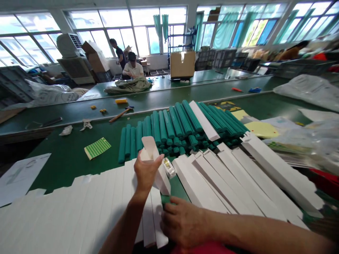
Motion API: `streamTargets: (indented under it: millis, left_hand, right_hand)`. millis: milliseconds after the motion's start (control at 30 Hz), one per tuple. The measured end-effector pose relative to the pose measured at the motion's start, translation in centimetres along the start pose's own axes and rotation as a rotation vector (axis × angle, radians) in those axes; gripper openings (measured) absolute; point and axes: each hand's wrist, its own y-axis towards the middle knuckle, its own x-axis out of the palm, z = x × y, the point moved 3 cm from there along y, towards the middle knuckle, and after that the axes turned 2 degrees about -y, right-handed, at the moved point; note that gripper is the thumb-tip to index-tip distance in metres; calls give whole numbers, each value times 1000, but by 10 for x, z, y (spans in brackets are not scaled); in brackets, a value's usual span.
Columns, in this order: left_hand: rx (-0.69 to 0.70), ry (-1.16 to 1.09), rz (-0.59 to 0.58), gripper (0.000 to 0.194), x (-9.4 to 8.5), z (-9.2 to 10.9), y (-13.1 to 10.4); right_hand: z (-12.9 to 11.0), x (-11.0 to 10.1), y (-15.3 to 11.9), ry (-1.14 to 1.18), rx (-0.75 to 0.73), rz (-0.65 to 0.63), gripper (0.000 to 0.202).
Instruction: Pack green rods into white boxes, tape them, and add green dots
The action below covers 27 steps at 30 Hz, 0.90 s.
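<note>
My left hand (145, 173) is wrapped round an upright white box (162, 178), whose top flap stands open. Below the box's lower end, my right hand (182, 220) has its fingers curled near the green table; what they hold, if anything, is hidden. A clear tape dispenser (168, 168) lies just right of the box. Green ribbed rods (180, 121) are stacked behind it, with one white box (203, 120) lying on them. Flat white boxes (100, 197) lie side by side at the left, and more long white boxes (227, 183) are spread at the right.
A green dotted sticker sheet (97, 148) and a printed paper (22, 176) lie at left. A hammer (120, 114) rests farther back. Plastic bags (312, 90) are at right. Across the tables, a person in white (134, 68) sits near a standing person (119, 54).
</note>
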Motion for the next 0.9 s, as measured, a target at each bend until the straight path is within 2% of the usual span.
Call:
streamTargets:
  millis: [33, 67, 167, 233, 267, 333, 433, 567, 700, 833, 900]
  left_hand:
    - [1, -38, 34, 57, -5, -5, 2]
    - [10, -65, 52, 57, -6, -10, 1]
    - [67, -57, 74, 59, 1, -20, -5]
    - [111, -19, 97, 61, 7, -23, -9]
    - [123, -13, 102, 61, 9, -23, -10]
    - [127, -24, 101, 61, 11, -23, -10]
    - [119, -55, 85, 59, 10, -20, -8]
    - [145, -52, 92, 59, 9, -20, -9]
    - [194, -48, 97, 58, 12, -22, -11]
    - [200, -39, 99, 60, 15, -23, -9]
    - [215, -31, 108, 58, 15, -23, -7]
  right_hand:
    - [11, 0, -4, -4, 6, 29, 17]
    - [28, 1, -6, -21, 83, 79, 19]
    - [102, -2, -1, -213, 468, 225, 34]
    - [150, -8, 10, -387, 567, 241, 47]
    - [172, -12, 18, -469, 589, 218, 50]
    - [210, -18, 32, -591, 617, 91, 52]
    - [252, -25, 47, -655, 645, -106, 50]
    - [275, -31, 55, -639, 614, -197, 50]
    - [273, -33, 52, -610, 560, -243, 44]
    - [267, -41, 54, -561, 568, -201, 42]
    - [266, -56, 59, -536, 617, -130, 42]
